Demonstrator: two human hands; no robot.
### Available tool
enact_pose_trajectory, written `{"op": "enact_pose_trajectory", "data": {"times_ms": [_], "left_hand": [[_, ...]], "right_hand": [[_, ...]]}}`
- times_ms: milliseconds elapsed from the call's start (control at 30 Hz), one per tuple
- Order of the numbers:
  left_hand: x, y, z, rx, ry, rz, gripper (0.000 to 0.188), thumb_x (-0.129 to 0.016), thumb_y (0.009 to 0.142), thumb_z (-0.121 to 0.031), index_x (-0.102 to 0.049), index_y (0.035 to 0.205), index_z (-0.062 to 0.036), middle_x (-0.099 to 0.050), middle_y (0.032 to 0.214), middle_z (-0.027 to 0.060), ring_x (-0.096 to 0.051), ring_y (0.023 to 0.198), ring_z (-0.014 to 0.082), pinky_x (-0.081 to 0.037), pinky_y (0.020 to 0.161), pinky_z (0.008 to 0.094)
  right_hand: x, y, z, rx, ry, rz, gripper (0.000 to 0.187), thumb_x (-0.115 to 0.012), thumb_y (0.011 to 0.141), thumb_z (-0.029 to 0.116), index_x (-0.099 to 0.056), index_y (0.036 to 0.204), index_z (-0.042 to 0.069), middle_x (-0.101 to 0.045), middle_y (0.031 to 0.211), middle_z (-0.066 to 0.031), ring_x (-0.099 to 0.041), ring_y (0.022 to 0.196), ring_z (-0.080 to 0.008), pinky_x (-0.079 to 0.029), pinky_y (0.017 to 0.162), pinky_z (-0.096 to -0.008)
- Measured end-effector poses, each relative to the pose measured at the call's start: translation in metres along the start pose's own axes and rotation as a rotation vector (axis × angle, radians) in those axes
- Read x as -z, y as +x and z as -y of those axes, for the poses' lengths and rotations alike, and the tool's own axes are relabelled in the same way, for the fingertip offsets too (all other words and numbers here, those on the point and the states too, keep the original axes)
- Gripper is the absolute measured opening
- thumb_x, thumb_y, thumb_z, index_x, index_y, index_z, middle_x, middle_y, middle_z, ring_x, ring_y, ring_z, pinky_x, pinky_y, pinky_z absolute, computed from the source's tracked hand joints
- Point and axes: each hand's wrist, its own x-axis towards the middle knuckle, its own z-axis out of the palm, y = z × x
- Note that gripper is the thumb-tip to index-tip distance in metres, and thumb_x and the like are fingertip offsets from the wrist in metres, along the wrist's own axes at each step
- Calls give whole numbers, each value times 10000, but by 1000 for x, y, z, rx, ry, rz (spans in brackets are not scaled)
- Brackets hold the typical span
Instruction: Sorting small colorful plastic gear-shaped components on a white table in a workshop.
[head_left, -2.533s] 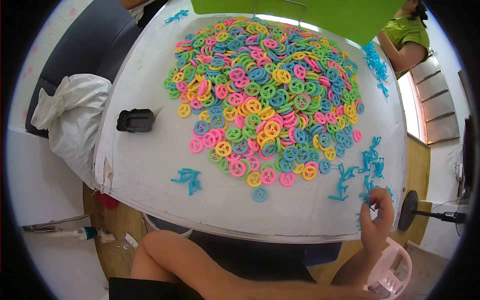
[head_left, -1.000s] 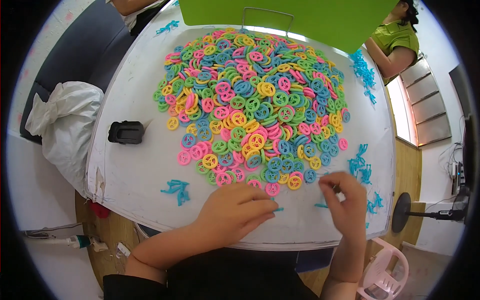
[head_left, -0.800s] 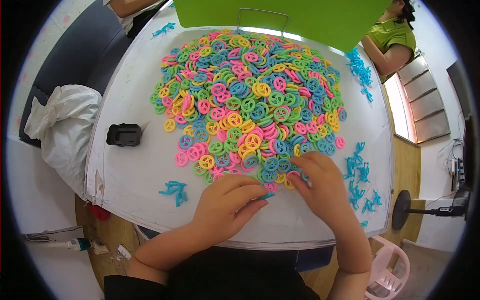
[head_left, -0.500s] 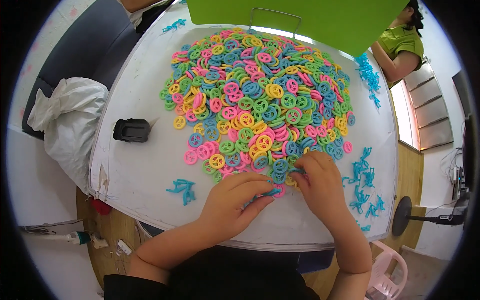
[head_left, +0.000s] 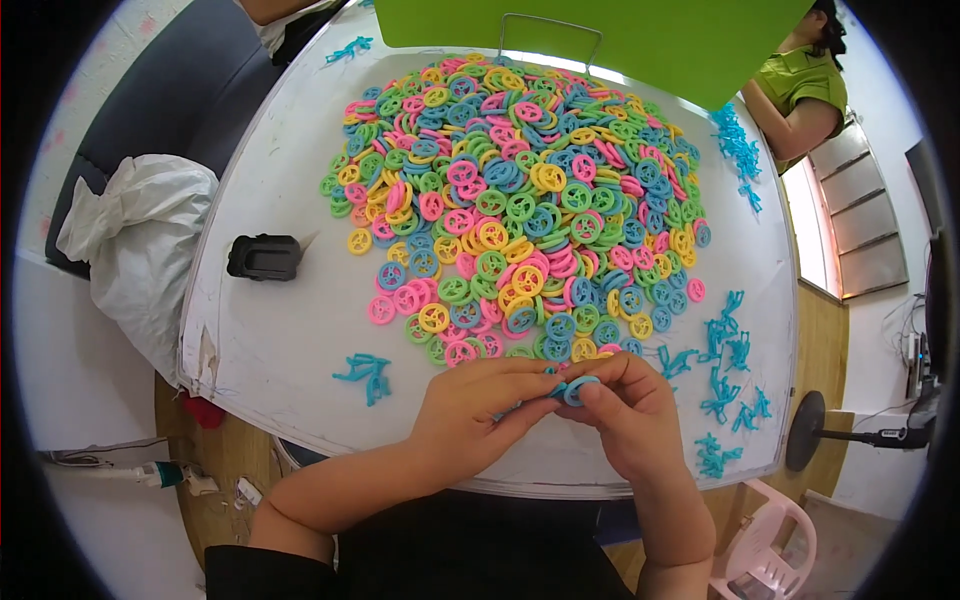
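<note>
My right hand (head_left: 635,410) pinches a small blue plastic wheel (head_left: 580,391) between thumb and fingers. My left hand (head_left: 480,405) is closed on a turquoise plastic piece (head_left: 515,404), mostly hidden by the fingers; its end meets the blue wheel. Both hands are close together over the near part of the white table (head_left: 300,370). Just beyond them spreads a big heap of small spoked wheels (head_left: 520,210) in pink, yellow, green and blue. Loose turquoise pieces (head_left: 365,377) lie left of my left hand, and more turquoise pieces (head_left: 720,395) lie right of my right hand.
A black plastic tray (head_left: 263,258) sits at the table's left. A green board (head_left: 600,45) with a wire handle stands at the far side. At the far right a person in a green shirt (head_left: 805,95) is beside more turquoise pieces (head_left: 738,150). A white sack (head_left: 145,250) stands left.
My right hand has drawn back from the heap's near edge toward my left hand, bringing a blue wheel to the turquoise piece. The left hand has barely moved.
</note>
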Motion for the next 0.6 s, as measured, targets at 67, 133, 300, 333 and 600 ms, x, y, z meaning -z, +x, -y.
{"op": "enact_pose_trajectory", "data": {"times_ms": [67,133,300,333,600], "left_hand": [[-1,-1,1,-45,66,-20,266,-830,817,-56,-771,1077,-66,-767,1071,117,-742,946,284,-581,793,355],[-2,-2,-1,-85,146,-41,268,-829,809,-55,-774,1070,-70,-764,1061,115,-741,926,273,-579,766,352],[-3,-5,-2,-171,317,-59,269,-828,777,-56,-781,1041,-83,-756,1031,104,-735,869,248,-569,700,350],[-4,-5,0,-286,375,-85,291,-807,784,-70,-770,1073,-69,-742,1038,98,-721,851,250,-569,686,354],[-8,-5,2,-364,332,-148,369,-818,772,-91,-701,1120,-47,-726,1010,94,-703,831,261,-561,670,356]], "right_hand": [[-2,0,-5,-26,44,-29,101,-690,983,42,-631,1055,4,-704,1124,-98,-677,1040,-169,-608,923,-368],[-1,0,-16,13,76,-78,107,-657,1010,86,-584,1033,12,-691,1093,-127,-715,990,-213,-635,904,-450],[-10,-1,-29,58,199,-140,97,-640,1025,104,-569,1015,39,-683,1027,-82,-711,952,-183,-649,848,-419],[-10,-2,-31,82,202,-156,95,-635,1030,112,-566,1013,48,-679,1016,-68,-708,942,-172,-651,832,-399],[-10,-3,-21,194,-139,-126,119,-644,1019,80,-604,1112,17,-691,1034,-72,-693,936,-139,-631,801,-316]]}}
